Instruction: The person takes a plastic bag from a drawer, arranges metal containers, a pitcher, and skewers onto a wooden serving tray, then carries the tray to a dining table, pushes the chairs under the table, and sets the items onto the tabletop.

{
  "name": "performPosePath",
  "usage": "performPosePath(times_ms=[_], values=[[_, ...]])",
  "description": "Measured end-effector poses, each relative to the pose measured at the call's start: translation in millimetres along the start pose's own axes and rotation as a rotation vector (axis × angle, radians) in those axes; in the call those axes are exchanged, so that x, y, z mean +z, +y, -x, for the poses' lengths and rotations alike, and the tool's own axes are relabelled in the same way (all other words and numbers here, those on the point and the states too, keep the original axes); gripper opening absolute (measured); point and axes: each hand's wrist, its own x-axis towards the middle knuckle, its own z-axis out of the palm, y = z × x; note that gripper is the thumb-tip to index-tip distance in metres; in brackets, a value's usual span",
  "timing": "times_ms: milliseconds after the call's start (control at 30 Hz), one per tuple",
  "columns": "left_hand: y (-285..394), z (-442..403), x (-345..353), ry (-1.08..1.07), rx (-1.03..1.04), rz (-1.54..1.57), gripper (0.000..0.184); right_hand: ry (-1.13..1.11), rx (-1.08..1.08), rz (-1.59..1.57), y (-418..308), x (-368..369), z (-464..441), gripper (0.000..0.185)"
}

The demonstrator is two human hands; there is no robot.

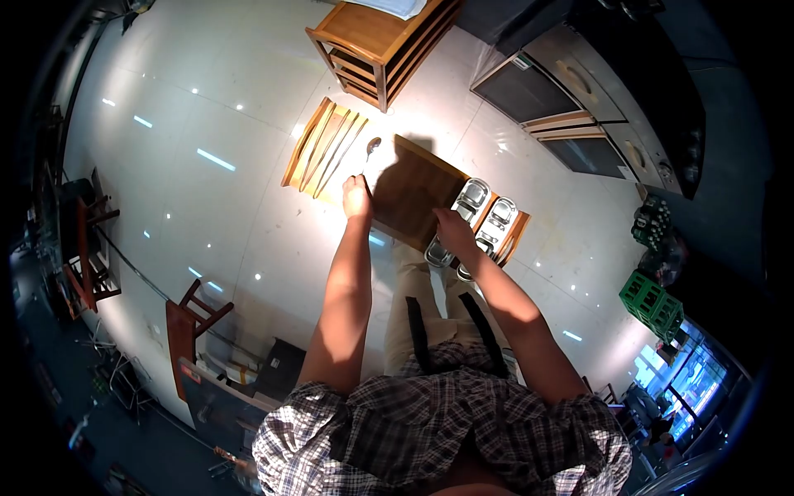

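My left hand (356, 198) is closed around the handle of a metal spoon (374, 145), whose bowl points away from me over the left side of a brown wooden table (409, 186). Over the table's right part, my right hand (453, 231) has its fingers drawn together beside the metal compartment trays (499, 217). What those fingers hold, if anything, is hidden. The trays are shiny, with several hollows, and sit side by side at the table's right end. My right forearm covers part of the nearer ones.
A slatted wooden chair (318, 153) stands just left of the table. Beyond is a wooden shelf unit (372, 37). Cabinets (571, 99) line the far right, with a green crate (652, 304) nearer me. Another wooden chair (188, 326) stands at the lower left on the pale tiled floor.
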Motion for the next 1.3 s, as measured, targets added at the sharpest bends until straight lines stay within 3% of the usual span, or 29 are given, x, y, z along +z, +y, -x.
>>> performPosePath(times_ms=[100, 200, 333, 433, 500, 633, 767, 933, 1000, 1067, 1300], values=[[-7.4, 0.1, -1.1, -0.160, 0.132, -0.073, 0.014, 0.023, -0.056, 0.047, 5.5, -1.4, 1.4, 0.033], [-7.4, 0.9, -11.3, -0.166, 0.151, -0.043, 0.019, 0.039, -0.074, 0.052, 5.9, -7.6, 6.2, 0.032], [2.6, 2.9, -18.4, 0.008, -0.095, -0.006, 0.029, 0.038, -0.056, 0.045, 9.0, -6.1, 6.2, 0.032], [-4.8, 2.2, -12.5, -0.151, -0.098, -0.023, 0.031, 0.061, -0.071, 0.034, 10.7, -3.2, 7.3, 0.030], [-9.0, 2.4, -8.4, -0.150, -0.063, -0.004, 0.031, -0.074, 0.013, 0.035, 10.2, -3.5, 6.8, 0.034], [-8.5, 0.4, -4.7, -0.135, 0.017, -0.013, 0.030, -0.067, 0.015, 0.010, 8.0, -5.2, 9.0, 0.034], [-2.7, -0.7, -5.6, -0.152, -0.034, -0.004, 0.029, -0.023, -0.024, 0.034, 6.5, -10.8, 12.4, 0.033], [28.2, 11.8, -38.7, -0.003, -0.050, -0.007, 0.024, -0.035, -0.003, 0.019, 2.2, -14.2, 13.9, 0.032], [40.8, 25.1, -37.1, -0.011, 0.023, 0.047, 0.020, 0.099, -0.058, -0.017, 0.0, -12.2, 15.7, 0.028], [59.7, 43.6, -41.6, -0.008, 0.136, 0.116, 0.017, 0.086, -0.062, -0.060, -2.6, -14.2, 16.7, 0.029], [144.7, 119.7, -47.9, -0.003, 0.199, 0.322, 0.018, 0.176, -0.063, -0.173, 18.3, -36.2, 56.5, 0.030]])
